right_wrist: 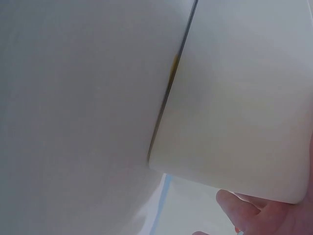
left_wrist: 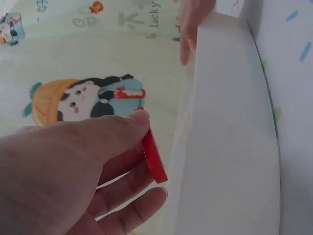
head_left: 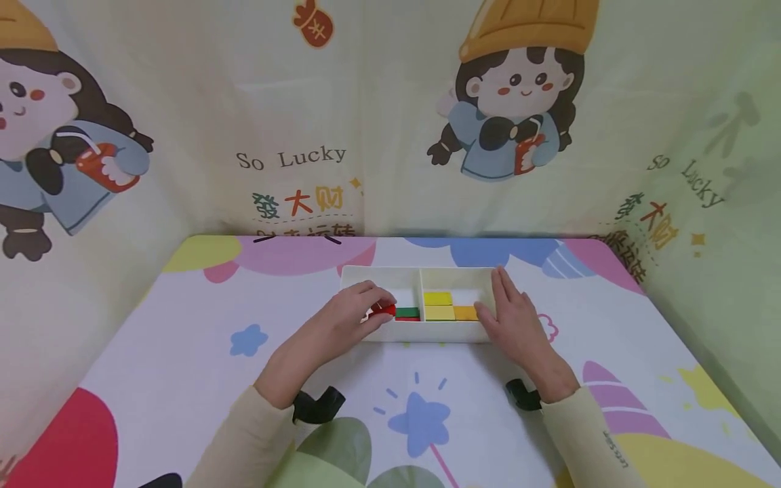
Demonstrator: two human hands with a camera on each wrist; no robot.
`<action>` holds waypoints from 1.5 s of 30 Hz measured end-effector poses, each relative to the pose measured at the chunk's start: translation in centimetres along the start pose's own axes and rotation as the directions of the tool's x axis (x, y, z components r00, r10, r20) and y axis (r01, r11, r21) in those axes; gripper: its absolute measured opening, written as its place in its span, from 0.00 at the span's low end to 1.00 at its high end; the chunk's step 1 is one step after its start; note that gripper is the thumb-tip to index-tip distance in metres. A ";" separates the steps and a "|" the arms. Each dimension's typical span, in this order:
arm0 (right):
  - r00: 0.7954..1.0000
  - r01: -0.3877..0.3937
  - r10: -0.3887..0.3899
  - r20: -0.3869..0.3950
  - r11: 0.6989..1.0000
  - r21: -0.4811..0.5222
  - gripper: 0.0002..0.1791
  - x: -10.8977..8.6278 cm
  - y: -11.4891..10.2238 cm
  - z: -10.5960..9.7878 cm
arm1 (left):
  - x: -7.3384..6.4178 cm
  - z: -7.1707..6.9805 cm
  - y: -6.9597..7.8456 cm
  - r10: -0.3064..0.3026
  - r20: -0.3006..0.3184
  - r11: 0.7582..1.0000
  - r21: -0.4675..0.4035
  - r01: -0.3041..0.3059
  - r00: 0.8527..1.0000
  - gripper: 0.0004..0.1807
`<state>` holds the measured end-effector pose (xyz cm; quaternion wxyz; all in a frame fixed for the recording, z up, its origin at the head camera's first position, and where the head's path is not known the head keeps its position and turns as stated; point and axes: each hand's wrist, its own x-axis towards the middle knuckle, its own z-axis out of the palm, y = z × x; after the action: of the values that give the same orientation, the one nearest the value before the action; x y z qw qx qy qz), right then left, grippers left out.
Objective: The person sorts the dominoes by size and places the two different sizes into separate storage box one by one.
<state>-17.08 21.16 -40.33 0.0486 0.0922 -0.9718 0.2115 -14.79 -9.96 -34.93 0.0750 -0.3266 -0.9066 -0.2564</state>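
A white two-compartment box (head_left: 439,332) stands on the table. My left hand (head_left: 350,312) pinches a flat red block (left_wrist: 154,159) between thumb and fingers over the left compartment. Inside that compartment lie a green block (head_left: 407,312) and another red piece (head_left: 407,319), partly visible. The right compartment holds a yellow block (head_left: 437,298), a paler yellow block (head_left: 439,312) and an orange block (head_left: 465,313). My right hand (head_left: 515,322) rests at the box's right end, fingers extended along it and thumb at the front rim.
The printed tablecloth (head_left: 421,369) spreads around the box. Behind the table hangs a patterned curtain (head_left: 396,135), with more of it along both sides. Black wrist mounts (head_left: 320,405) show below both forearms.
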 end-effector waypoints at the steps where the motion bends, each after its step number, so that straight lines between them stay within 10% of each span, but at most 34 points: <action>1: 1.000 -0.001 0.001 -0.007 1.000 -0.001 0.42 0.0 0.0 0.0 | 0.6 0.2 -0.2 -0.016 0.010 1.000 -0.017 0.016 1.000 0.13; 14: 1.000 -0.013 0.013 0.007 1.000 0.004 0.42 0.0 0.2 0.2 | 5.9 2.6 -1.1 -0.141 0.171 0.990 -0.002 0.143 0.975 0.10; 31: 1.000 -0.020 0.020 0.008 1.000 0.005 0.43 -0.1 0.2 0.0 | 8.6 4.6 -1.5 -0.284 0.310 0.959 0.080 0.272 0.907 0.11; 45: 1.000 -0.018 0.018 0.012 1.000 0.006 0.43 -0.1 0.1 -0.2 | 9.2 5.8 -1.5 -0.221 0.282 0.973 0.135 0.189 0.934 0.22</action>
<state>-17.00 21.32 -40.24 0.0407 0.0849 -0.9722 0.2143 -22.65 -2.86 -37.78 -0.0712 -0.2603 -0.9491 -0.1627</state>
